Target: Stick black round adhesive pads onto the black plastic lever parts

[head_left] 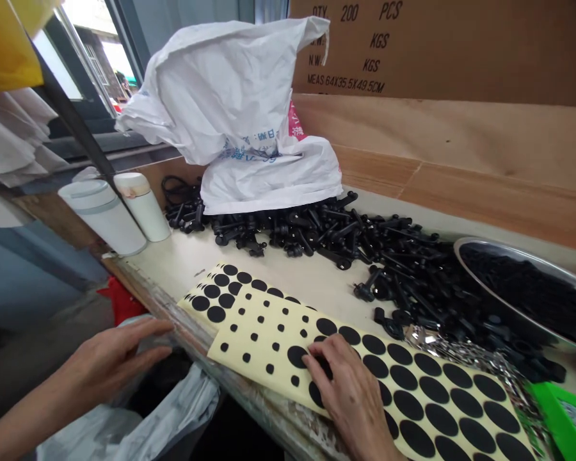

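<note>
Sheets of black adhesive dots lay overlapped on the cream tabletop along its near edge, running from left of centre toward the near right. Your right hand rested on the sheet of large dots, with its fingers curved on the dots at that sheet's far left end. The grip was low and narrow, but I could not tell whether those fingers had hold of a dot or the sheet, or were only pressing on it. Your left hand was held open, fingers apart, just off the near left corner of the sheets and over the table edge, and it held nothing that I could see. A sheet of small dots lay beside the large-dot sheet and partly over a further sheet of medium dots. Beyond them, you had a loose heap of black plastic parts spread across the far side of the table, and a steel bowl filled with similar black parts at far right. A white woven sack stood at the far side behind the heap, two white cylindrical flasks stood at far left, and a green tray sat at near right.
</note>
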Motion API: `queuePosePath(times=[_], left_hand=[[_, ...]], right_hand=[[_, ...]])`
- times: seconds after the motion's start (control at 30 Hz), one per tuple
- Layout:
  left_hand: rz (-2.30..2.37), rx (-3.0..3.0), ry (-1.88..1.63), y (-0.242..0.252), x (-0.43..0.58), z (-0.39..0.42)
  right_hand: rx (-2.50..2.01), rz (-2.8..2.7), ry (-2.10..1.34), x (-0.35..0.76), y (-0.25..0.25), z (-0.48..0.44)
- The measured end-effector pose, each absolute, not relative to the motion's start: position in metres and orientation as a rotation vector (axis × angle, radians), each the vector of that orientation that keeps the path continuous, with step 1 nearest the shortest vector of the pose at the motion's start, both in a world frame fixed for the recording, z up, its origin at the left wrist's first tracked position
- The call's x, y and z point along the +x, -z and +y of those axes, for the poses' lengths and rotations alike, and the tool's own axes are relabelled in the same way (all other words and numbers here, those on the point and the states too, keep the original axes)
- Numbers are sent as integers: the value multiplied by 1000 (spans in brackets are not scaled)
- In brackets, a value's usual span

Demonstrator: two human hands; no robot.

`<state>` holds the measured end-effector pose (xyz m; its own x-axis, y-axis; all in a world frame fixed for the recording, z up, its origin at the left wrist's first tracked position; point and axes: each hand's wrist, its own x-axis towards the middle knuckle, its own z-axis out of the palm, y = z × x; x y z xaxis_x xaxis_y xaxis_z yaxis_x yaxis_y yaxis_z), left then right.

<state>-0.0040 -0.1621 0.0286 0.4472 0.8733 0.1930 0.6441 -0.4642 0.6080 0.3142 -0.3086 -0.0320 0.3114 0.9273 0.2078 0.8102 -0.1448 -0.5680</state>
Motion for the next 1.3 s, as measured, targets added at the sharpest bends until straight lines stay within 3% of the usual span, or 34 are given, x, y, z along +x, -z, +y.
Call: queuePosePath(times=[0.2,0.4,0.6,0.77,0.97,1.3], left_hand=[[668,2529,-549,-3,90,-187],[897,2513,-530,24,172,-212],[1002,2472,-533,25,174,-213],[1013,2479,-530,25,176,-214],[862,2475,-483,23,166,-208],[891,2398,-572,22,164,-213]], right_hand=[[-2072,-1580,-38,301,41,-311],[-1974,-1563,-186,300,43,-313],[-1914,-1441,-78,295,53,-315],[-1951,-1405,-342,298,46,-312],[-1907,-1462,-421,300,38,-314],[-1896,-1364,-320,298,45,-309]])
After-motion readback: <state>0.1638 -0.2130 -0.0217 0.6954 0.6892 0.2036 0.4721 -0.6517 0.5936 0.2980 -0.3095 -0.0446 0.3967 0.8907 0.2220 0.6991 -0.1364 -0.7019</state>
